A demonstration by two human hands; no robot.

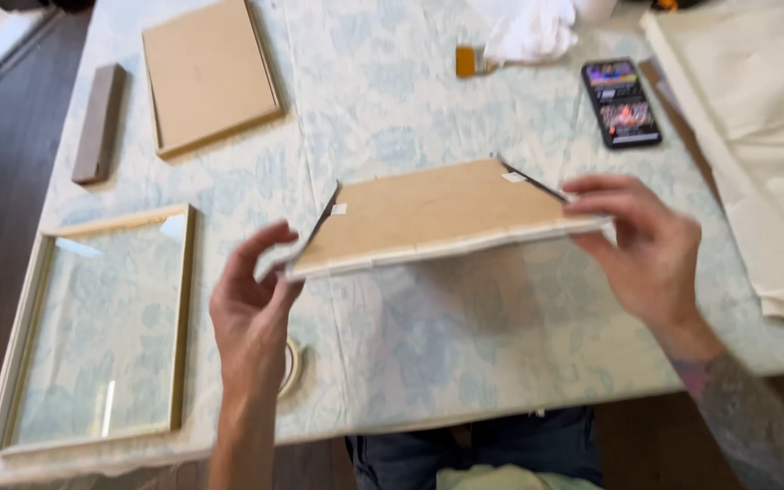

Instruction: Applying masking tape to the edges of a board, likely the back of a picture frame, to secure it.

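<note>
Grey and oblong, a flat block (99,123) lies near the left edge of the table (501,336), which is covered in a pale blue floral cloth. Below it, at the near left corner, rests a gold-edged picture frame (18,336) with its glass in place, the cloth showing through the pane. Further back, just right of the block, lies a brown backing board (206,73) set in a second wooden frame. A roll of tape (291,367) sits close to the table's front edge, partly hidden behind the left wrist.

The left hand (251,313) holds the near left corner of a brown fibreboard panel (428,213) wrapped in pale fabric, thumb above and fingers below, pinching the edge. This panel is lifted above the middle of the table, tilted with its brown back upward, small bits of tape at its corners. The right hand (646,249) pinches the panel's right end, fingers curled over the top edge.

Beyond the panel lie a small brush (469,62) and a crumpled white cloth (533,32). Right of those, a smartphone (622,102) lies face up with its screen lit. Folded cream fabric (764,136) covers the table's far right side.
</note>
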